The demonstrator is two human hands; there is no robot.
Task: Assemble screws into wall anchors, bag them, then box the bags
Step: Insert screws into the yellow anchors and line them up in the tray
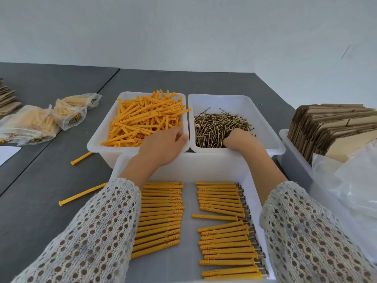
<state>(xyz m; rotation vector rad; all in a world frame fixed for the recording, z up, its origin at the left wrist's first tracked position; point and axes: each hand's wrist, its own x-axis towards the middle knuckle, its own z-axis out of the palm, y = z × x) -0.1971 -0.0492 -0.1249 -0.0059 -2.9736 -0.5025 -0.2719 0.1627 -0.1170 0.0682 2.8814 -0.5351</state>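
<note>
A white bin (97, 140) holds loose orange wall anchors (146, 117). Beside it a second white bin (234, 97) holds brass screws (214, 127). My left hand (163, 147) reaches into the near right corner of the anchor bin, its thumb at the rim and its fingertips hidden among the anchors. My right hand (241, 138) is in the screw bin with its fingers curled down into the pile. A front tray (204, 159) holds two rows of assembled anchors (161, 213), the right row (224, 240) showing screw heads.
Filled plastic bags (34, 124) lie at the left beside flat cardboard (8, 99). Two loose anchors (81, 194) lie on the grey table. At the right, a bin (291, 160) holds folded cardboard boxes (330, 127) and empty plastic bags (359, 186).
</note>
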